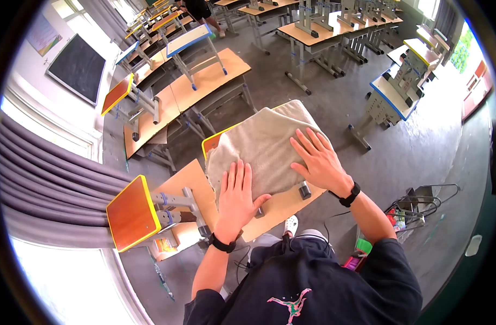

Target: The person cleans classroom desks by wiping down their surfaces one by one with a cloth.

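Observation:
A beige cloth (261,143) lies spread, with some wrinkles, over a yellow-edged stool seat (211,143). The stool stands upside-down or raised on a light wood desk (283,214); the cloth hides most of it. My left hand (237,200) rests flat on the near left part of the cloth, fingers stretched forward and thumb out to the side. On the cloth's right side lies my right hand (321,162), palm down with its fingers spread. Dark stool feet (305,190) show on the desk below the cloth's near edge.
Left of me another yellow-edged stool (133,213) sits tipped on the desk, near a grey curtain (53,184). Rows of desks (215,76) bearing stools stand ahead. A metal-framed rack or cart (421,203) is on the floor at right. Another person (198,11) stands far off.

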Tool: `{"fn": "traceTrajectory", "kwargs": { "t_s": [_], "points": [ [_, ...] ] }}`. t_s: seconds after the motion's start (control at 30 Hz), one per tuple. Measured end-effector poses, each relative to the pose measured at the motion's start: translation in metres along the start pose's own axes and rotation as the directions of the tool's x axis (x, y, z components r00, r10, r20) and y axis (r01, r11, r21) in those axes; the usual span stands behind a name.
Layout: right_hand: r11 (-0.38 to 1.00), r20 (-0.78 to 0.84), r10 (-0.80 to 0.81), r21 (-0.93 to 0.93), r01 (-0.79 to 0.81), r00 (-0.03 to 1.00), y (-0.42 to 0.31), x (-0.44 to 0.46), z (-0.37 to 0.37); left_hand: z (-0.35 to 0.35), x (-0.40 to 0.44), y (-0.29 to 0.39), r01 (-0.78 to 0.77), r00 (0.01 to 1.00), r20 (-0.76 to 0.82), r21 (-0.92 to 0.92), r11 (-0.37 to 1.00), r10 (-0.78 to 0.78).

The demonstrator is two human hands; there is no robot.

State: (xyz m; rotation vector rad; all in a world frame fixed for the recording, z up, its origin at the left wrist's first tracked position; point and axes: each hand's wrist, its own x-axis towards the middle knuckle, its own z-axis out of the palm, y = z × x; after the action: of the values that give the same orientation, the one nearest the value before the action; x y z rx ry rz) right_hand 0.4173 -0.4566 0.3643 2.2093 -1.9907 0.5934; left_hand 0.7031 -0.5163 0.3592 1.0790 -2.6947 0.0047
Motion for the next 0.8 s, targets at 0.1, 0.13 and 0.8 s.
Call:
{"fn": "traceTrajectory", "kwargs": {
  "t_s": [0.1,0.13,0.8],
  "points": [
    [1.000,-0.011,-0.003,-0.004,0.003,1.000,-0.001,-0.002,0.001,0.001,0.000,0.000,-0.003,1.000,0.004,-0.001,1.000,0.003],
    [1.000,-0.016,-0.006,-0.014,0.006,1.000,-0.002,-0.003,0.002,0.001,0.000,0.000,-0.012,1.000,0.003,-0.002,1.000,0.012],
    [0.993,0.043,-0.082,0.085,0.079,0.996,-0.098,0.033,0.047,-0.010,-0.011,-0.010,0.026,0.997,0.076,-0.024,0.999,-0.024]
  ]
}}
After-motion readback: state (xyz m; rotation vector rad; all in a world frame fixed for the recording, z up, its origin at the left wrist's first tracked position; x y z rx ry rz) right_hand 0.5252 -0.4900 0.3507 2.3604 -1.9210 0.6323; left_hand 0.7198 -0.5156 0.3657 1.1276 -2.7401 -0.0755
